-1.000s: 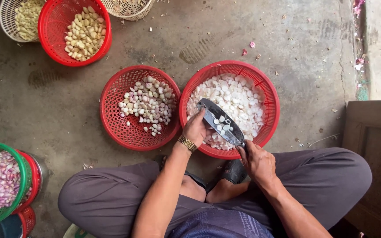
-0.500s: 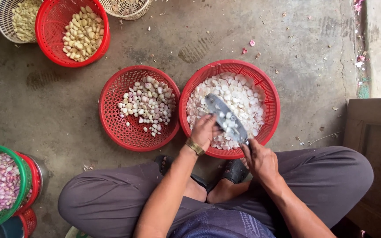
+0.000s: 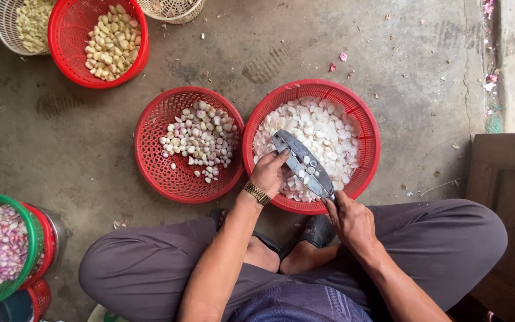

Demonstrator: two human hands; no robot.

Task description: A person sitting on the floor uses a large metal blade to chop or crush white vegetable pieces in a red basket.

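Gripping a flat steel knife (image 3: 303, 164) over a round mesh basket (image 3: 369, 128).

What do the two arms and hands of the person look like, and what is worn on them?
Both arms are bare up to the lower edge of the picture, with no sleeves and no gloves. The left hand has a gold-coloured metal watch band with small links around the wrist. The right hand wears nothing on the wrist. I can see no rings on the fingers.
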